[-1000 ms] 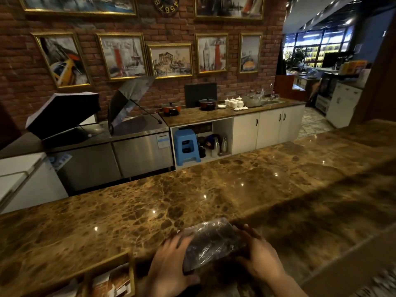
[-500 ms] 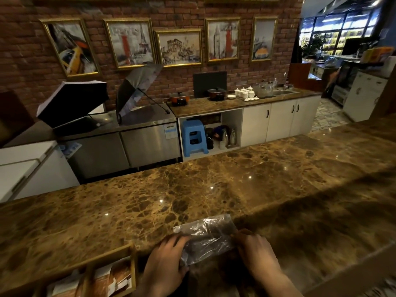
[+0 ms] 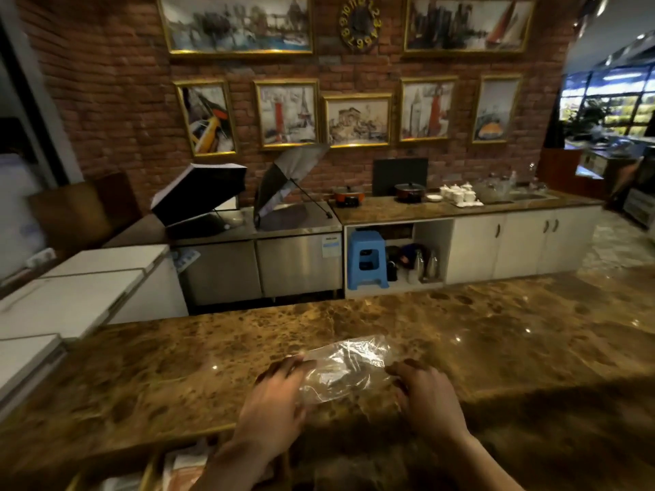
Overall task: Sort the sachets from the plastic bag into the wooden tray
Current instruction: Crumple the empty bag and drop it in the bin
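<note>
Head view: plastic bag (image 3: 345,370) flat on table (image 3: 496,331), beyond wooden tray (image 3: 152,469). Left hand (image 3: 273,405), right hand (image 3: 430,395) pinching its ends. Thin, limp, slippery; grip edges.

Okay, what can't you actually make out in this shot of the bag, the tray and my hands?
All from the head view:
- Clear crinkled plastic bag: glare and blur hide whether any sachets remain inside.
- Compartmented wooden tray: cut off by the bottom edge and partly covered by the left forearm, so its full contents cannot be seen.
- Left hand and right hand: both touch the bag, but fingertip grip is blurred.
- Sachet labels: too small and blurred.
</note>
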